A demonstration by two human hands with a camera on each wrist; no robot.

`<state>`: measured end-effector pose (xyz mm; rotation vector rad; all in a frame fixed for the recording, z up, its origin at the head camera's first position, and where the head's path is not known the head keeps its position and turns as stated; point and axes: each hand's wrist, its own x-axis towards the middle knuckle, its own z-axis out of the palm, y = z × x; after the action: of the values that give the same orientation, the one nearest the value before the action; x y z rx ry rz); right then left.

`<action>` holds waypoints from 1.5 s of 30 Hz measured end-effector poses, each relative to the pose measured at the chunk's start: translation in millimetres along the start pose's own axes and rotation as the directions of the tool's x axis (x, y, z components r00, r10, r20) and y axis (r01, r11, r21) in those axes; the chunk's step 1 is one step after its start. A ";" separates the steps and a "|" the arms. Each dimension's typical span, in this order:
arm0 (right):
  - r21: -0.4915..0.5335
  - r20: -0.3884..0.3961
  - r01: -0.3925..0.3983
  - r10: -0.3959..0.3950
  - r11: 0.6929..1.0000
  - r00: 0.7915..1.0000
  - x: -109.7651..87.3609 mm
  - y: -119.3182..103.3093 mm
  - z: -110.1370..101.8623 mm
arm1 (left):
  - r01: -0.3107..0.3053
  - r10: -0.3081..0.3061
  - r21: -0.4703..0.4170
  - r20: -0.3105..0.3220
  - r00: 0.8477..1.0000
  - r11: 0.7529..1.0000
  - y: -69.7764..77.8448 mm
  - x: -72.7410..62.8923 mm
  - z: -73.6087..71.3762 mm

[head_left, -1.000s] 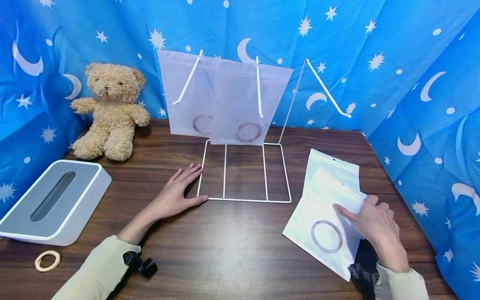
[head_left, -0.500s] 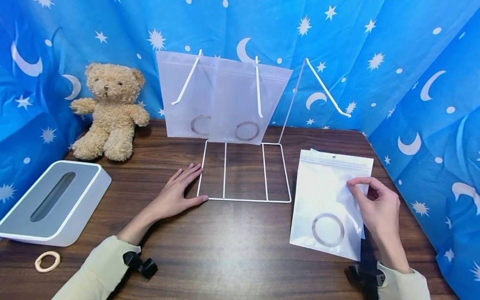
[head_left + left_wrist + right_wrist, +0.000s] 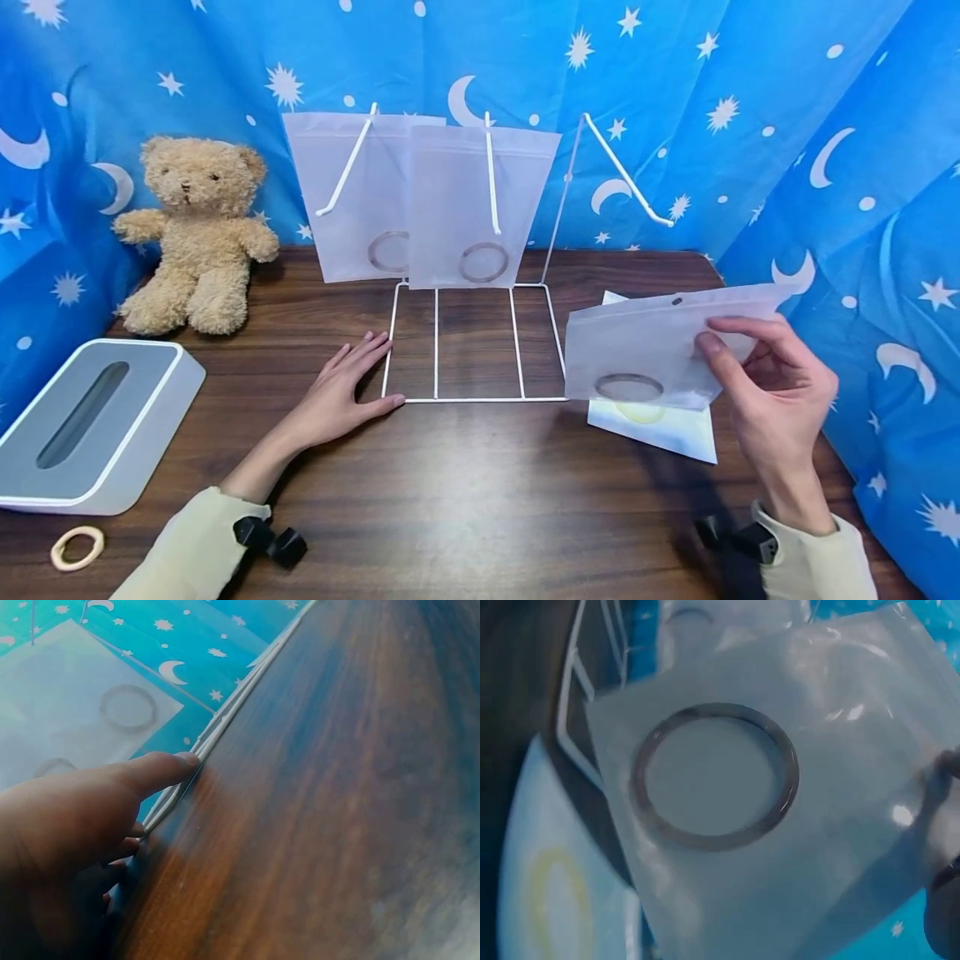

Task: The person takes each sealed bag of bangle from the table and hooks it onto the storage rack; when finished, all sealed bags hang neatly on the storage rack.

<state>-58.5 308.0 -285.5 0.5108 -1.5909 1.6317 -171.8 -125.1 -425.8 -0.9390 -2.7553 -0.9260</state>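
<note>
My right hand pinches a clear-fronted zip bag near its top edge, between thumb and fingers. The bag is lifted and tilted; a brownish bangle lies inside it. Below, partly covered, another zip bag with a yellowish ring lies on the table. My left hand rests at the left side of a white wire display rack, fingers outstretched, the thumb touching its front corner. Two zip bags with bangles, a left one and a middle one, hang on the rack's hooks.
A third hook at the rack's right carries no bag. On the left are a teddy bear, a grey-and-white tissue box and a cream ring. A blue star-patterned cloth surrounds the wooden table.
The right hand has squared the top bag, then raised it off the one below and tilted it up. The left hand stays on the rack. The head view has shifted slightly.
</note>
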 end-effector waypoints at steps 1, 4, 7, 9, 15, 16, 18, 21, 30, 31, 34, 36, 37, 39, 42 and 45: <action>0.004 -0.010 0.019 -0.019 1.000 1.000 3.2 -3.0 4.4 | 0.002 -0.002 -0.001 -0.002 1.000 1.000 0.0 -0.8 -0.4; 0.022 -0.046 0.052 -0.051 0.998 0.998 12.4 -9.1 14.7 | 0.008 -0.008 -0.002 -0.006 1.000 1.000 -0.2 -2.6 -1.2; 0.034 -0.045 0.061 -0.059 0.998 0.997 19.7 -11.6 22.0 | 0.009 -0.009 0.002 -0.013 1.000 1.000 -0.4 -3.2 -1.7; 0.036 -0.038 0.061 -0.059 0.998 0.998 22.8 -11.1 26.1 | 0.010 -0.010 0.004 -0.015 1.000 1.000 -0.4 -3.6 -1.8; 0.004 -0.016 0.059 -0.059 0.998 0.998 25.9 -8.0 34.1 | 0.014 -0.014 0.003 -0.016 1.000 1.000 -1.4 -5.1 -1.2; -0.002 -0.013 0.058 -0.058 0.998 0.998 26.3 -7.4 34.4 | 0.015 -0.015 0.002 -0.017 1.000 1.000 -1.7 -5.3 -1.0; -0.010 -0.006 0.054 -0.054 0.999 0.999 27.4 -6.3 34.7 | 0.016 -0.016 0.003 -0.018 1.000 1.000 -2.2 -5.7 -0.7; -0.025 -0.001 0.050 -0.050 0.998 0.999 28.8 -5.4 34.4 | 0.017 -0.016 0.005 -0.022 1.000 1.000 -2.5 -5.8 -0.8; -0.044 -0.013 0.030 -0.030 0.999 0.999 29.0 0.0 34.1 | 0.014 -0.014 0.007 -0.015 1.000 1.000 -0.8 -5.7 -1.2; -0.045 -0.014 0.028 -0.028 0.999 0.999 29.7 1.6 34.8 | 0.013 -0.013 0.009 -0.016 1.000 1.000 -1.2 -5.5 -1.2; -0.067 -0.011 0.014 -0.015 0.998 1.000 33.1 8.4 37.3 | 0.007 -0.006 0.016 -0.019 1.000 1.000 -3.1 -4.4 -0.7; -0.062 -0.009 -0.001 0.000 0.998 1.000 36.6 16.1 38.8 | 0.003 -0.003 0.019 -0.020 1.000 1.000 -4.4 -3.6 -0.5; -0.062 -0.003 -0.010 0.010 0.998 1.000 38.5 20.9 38.8 | 0.002 -0.001 0.022 -0.019 1.000 1.000 -4.9 -3.2 -0.4; -0.042 0.004 -0.046 0.046 0.998 0.999 43.5 33.5 37.8 | 0.000 0.001 0.024 -0.017 1.000 1.000 -5.2 -2.7 -0.1; -0.011 0.027 -0.120 0.120 0.993 0.992 54.1 55.9 34.5 | -0.001 0.001 0.025 -0.013 1.000 1.000 -4.3 -2.1 0.4; 0.008 0.040 -0.198 0.198 0.980 0.979 67.0 75.9 32.0 | 0.001 0.000 0.020 -0.007 1.000 1.000 -2.5 -1.3 1.0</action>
<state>-164.4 301.1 -280.1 0.4027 -1.7072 1.7888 -172.1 -126.7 -428.3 -0.9300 -2.7539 -0.8977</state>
